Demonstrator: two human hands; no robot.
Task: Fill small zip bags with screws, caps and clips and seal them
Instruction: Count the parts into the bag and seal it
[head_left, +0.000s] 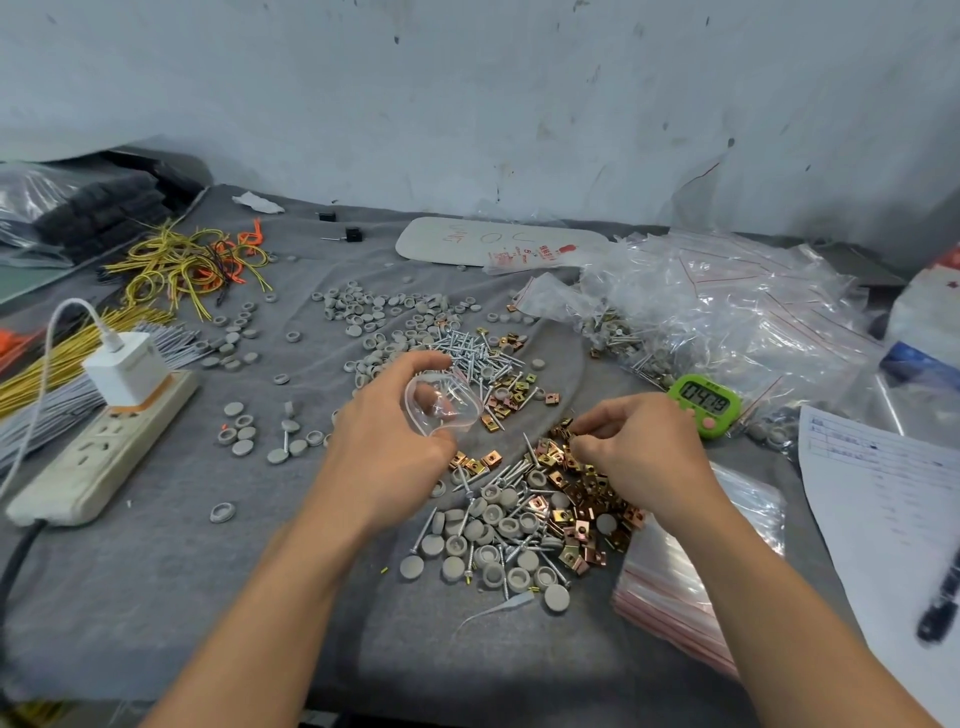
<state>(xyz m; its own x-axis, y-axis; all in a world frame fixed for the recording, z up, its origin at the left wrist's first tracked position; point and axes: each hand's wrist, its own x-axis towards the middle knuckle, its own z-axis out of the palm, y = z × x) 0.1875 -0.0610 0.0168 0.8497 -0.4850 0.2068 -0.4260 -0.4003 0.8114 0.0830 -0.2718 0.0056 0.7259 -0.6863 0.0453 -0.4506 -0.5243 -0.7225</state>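
Note:
My left hand (387, 431) holds a small clear zip bag (441, 402) by its mouth, with its opening spread toward the right. My right hand (631, 449) pinches gold metal clips (563, 431) at the top of the clip pile (582, 493). Grey round caps (493, 540) and silver screws (472, 356) lie heaped on the grey cloth between and beyond my hands. A stack of empty zip bags (691, 566) with red strips lies under my right forearm.
A heap of filled bags (727, 301) sits at the back right beside a green timer (705, 402). A power strip with a white charger (111, 415) lies at left, by yellow and orange wires (187, 265). Paper sheets (883, 499) lie at far right.

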